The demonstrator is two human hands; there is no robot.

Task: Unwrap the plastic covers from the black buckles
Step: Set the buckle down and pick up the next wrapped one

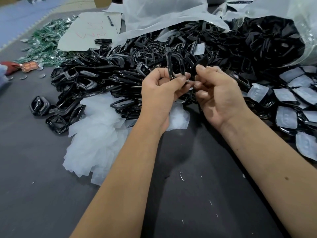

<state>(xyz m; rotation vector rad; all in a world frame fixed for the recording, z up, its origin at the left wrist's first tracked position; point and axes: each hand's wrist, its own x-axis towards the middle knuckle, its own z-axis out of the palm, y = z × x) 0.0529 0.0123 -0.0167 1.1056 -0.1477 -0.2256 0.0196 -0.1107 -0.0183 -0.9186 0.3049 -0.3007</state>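
Observation:
My left hand (pixel 161 90) pinches the lower end of a black buckle (pixel 175 66) and holds it upright above the table. My right hand (pixel 217 93) is close beside it, thumb and fingers pinched on a dark piece (pixel 199 66) next to the buckle; whether that piece is a plastic cover I cannot tell. Behind both hands spreads a big heap of bare black buckles (pixel 120 69). Buckles still in clear plastic covers (pixel 289 107) lie at the right. A pile of removed clear covers (pixel 96 134) sits left of my left forearm.
A large clear bag (pixel 267 36) spills more black buckles at the back right. White plastic sheets (pixel 154 14), a paper with a pen (pixel 89 30) and green packets (pixel 46 42) lie at the back left. The dark table (pixel 34 186) extends toward me.

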